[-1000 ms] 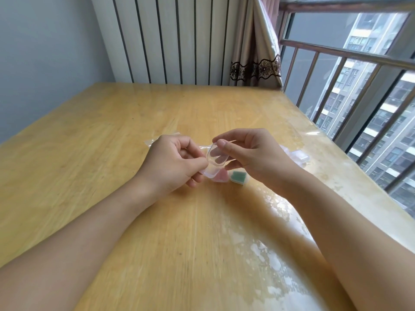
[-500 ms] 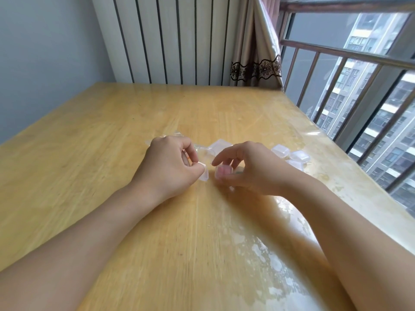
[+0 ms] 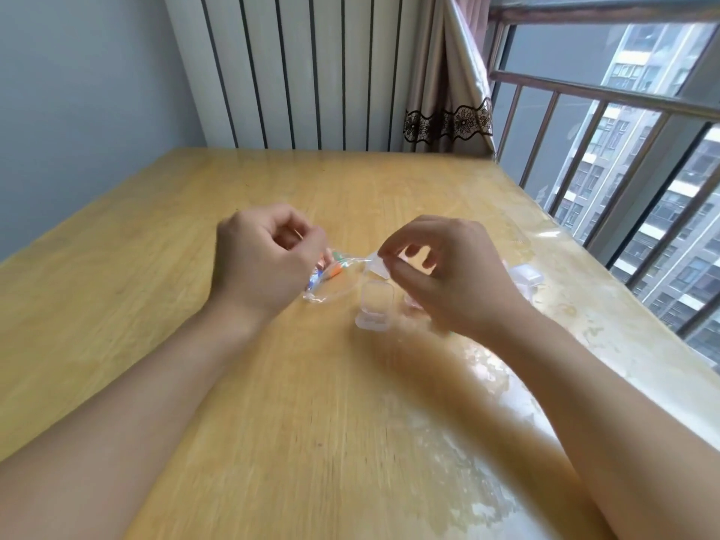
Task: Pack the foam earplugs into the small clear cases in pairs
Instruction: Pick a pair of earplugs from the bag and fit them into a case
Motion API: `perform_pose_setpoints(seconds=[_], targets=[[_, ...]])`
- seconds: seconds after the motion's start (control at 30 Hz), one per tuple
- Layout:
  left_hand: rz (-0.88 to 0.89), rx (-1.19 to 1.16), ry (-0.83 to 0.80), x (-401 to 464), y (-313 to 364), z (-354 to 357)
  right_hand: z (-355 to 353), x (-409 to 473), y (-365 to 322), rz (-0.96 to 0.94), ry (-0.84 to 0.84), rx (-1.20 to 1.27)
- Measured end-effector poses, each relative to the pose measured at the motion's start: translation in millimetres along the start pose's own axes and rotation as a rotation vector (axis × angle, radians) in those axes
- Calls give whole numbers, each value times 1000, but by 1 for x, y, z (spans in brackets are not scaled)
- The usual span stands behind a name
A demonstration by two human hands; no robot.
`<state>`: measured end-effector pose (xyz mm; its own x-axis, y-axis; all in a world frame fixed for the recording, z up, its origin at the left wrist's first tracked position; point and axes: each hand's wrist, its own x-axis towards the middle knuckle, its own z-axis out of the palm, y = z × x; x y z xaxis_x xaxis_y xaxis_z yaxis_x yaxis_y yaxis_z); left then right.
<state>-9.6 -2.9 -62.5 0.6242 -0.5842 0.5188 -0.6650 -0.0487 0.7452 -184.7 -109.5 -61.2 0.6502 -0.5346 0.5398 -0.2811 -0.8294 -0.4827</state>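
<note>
Hands meet over the wooden counter (image 3: 163, 290), and we hold a clear plastic bag (image 3: 335, 282) stretched between them. Our left hand (image 3: 265, 259) is curled closed on the bag's one end, where orange, green and blue foam earplugs (image 3: 331, 267) bunch against the fingers. Our right hand (image 3: 448, 274) pinches the bag's other edge between thumb and forefinger, its other fingers loosely bent. Just below the bag, an open small clear case (image 3: 375, 307) sits on the counter, close to our right hand. More clear cases (image 3: 526, 275) lie beyond that hand, toward the window side; motion blur hides their details.
</note>
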Motion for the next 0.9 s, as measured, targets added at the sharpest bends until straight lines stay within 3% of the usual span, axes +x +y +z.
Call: perform_pose_setpoints(seconds=[0.07,0.17,0.3,0.67,0.9], targets=[[-98,82,20,12,-13,-4,12,-5,-7,-89,-74,-41],[-219,200,-164,17,-32,-2,31,-8,-7,-108,-193,-102],[-181,221,-310,11,-39,7,42,-9,-7,-88,-259,-174],[-238,139,-311,14,-42,8,42,-3,-13,68,-252,-183],[-295,2,-199,14,-36,9,41,-4,-14,119,-226,-121]])
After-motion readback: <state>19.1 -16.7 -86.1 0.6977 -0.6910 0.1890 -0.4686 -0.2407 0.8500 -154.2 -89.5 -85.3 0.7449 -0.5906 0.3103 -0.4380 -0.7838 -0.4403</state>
